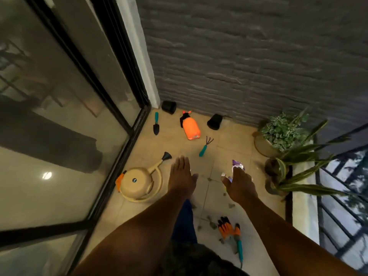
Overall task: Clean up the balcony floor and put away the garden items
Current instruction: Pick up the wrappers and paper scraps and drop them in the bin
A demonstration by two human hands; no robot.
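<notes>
Here, garden items are lying across the tiled floor [225,144], hemmed by the glass door [65,108], brick wall [249,56] and potted plants [282,132]. My left hand [182,176] is hovering flat-fingered beside the watering can [139,182]; my right hand [240,185] is spreading, empty, over a purple packet [238,165].

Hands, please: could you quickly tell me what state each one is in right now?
Left hand: open, fingers straight, holding nothing.
Right hand: open, fingers stretched forward, holding nothing.
</notes>
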